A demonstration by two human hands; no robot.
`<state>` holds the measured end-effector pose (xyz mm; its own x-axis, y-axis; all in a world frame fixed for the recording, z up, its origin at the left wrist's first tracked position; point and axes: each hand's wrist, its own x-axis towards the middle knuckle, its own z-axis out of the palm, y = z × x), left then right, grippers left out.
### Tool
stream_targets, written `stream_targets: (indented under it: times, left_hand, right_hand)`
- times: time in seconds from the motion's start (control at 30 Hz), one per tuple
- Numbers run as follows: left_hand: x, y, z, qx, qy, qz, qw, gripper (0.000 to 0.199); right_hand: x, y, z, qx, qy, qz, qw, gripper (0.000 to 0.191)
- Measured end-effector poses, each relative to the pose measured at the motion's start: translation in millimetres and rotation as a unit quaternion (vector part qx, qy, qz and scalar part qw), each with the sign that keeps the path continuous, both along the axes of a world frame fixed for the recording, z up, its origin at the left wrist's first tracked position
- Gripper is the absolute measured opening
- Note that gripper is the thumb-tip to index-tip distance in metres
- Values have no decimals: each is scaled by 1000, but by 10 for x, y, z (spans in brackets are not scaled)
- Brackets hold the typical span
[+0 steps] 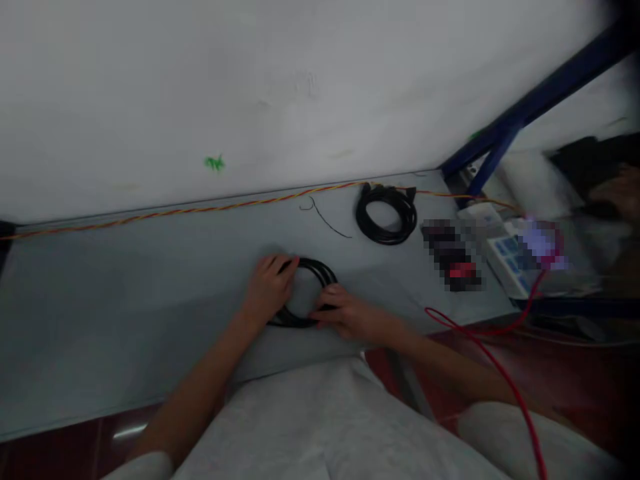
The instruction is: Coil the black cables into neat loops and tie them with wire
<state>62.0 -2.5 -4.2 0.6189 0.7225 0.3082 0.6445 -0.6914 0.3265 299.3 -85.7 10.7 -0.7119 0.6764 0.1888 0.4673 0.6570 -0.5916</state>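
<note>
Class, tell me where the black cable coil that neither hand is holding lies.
In the head view, the free coil lies right of centre on the grey table, near the wall, beside the red-and-yellow wire.

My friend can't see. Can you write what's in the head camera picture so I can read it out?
A person's left hand and right hand hold a black cable coil over a grey table. A second coil lies farther back, to the right, near a twisted red-and-yellow wire along the white wall.
</note>
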Motion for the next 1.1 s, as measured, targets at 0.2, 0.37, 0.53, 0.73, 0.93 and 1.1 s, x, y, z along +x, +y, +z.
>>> stream_targets:
  times: [0.2,0.37,0.53,0.73,0.93,1.1]
  left_hand:
    - [-30,12,-17,-7,-16,-7,1000,35]
    - [0,17,-13,-4,-59,-1,998,29]
    - [29,4,-18,15,-62,4,998,25]
    - [26,-21,-33,15,-57,7,998,26]
    - [31,-19,-35,3,-58,12,998,27]
    - [-2,-25,-33,16,-60,12,998,26]
  right_hand:
    - [-5,19,-40,-31,16,18,999,25]
    - [-21,21,41,-40,9,0,999,16]
    - [-255,-115,0,-33,28,-178,983,27]
    - [-576,-223,-89,18,-74,-493,867,52]
    - [-525,-94,-54,-2,-82,-503,860,23]
    - [-528,-71,-110,17,-71,-512,856,21]
